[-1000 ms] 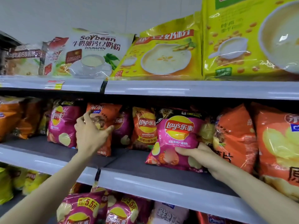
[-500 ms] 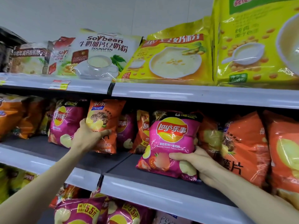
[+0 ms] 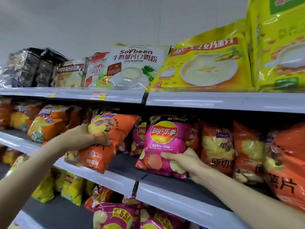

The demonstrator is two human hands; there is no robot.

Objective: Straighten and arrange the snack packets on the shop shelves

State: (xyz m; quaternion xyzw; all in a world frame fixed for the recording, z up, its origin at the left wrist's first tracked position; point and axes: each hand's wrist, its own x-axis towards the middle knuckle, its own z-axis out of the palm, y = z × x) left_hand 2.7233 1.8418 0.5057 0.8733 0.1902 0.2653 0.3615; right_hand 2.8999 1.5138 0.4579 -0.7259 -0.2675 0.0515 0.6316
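Orange crinkly plastic crisp packet [image 3: 115,129]: at 9 o'clock of the pink packet, tilted with its top leaning toward 1 o'clock. Its lower end hangs past the front rim of the grey middle shelf [image 3: 123,164].
Change: half a second ago this packet stood upright further back, pressed among pink packets. Now it is drawn forward and slanted over the rim. The pink packet has kept its place and its grip.
Left hand [image 3: 80,138]: grips the orange packet around its middle from the 9 o'clock side. The thumb lies across the printed front and the fingers are hidden behind.
Right hand [image 3: 188,162]: holds the glossy pink Lay's crisp packet [image 3: 165,141] at its lower corner, toward 5 o'clock. The thumb is on the front and the fingers are curled behind.
Pink packet: stands near upright on the shelf board, facing forward.
Neighbours: a row of orange crisp packets [image 3: 217,149] stands just beside it at 3 o'clock. A white soybean powder bag [image 3: 132,66] and a yellow powder bag [image 3: 206,63] stand on the shelf above, at 12 o'clock.
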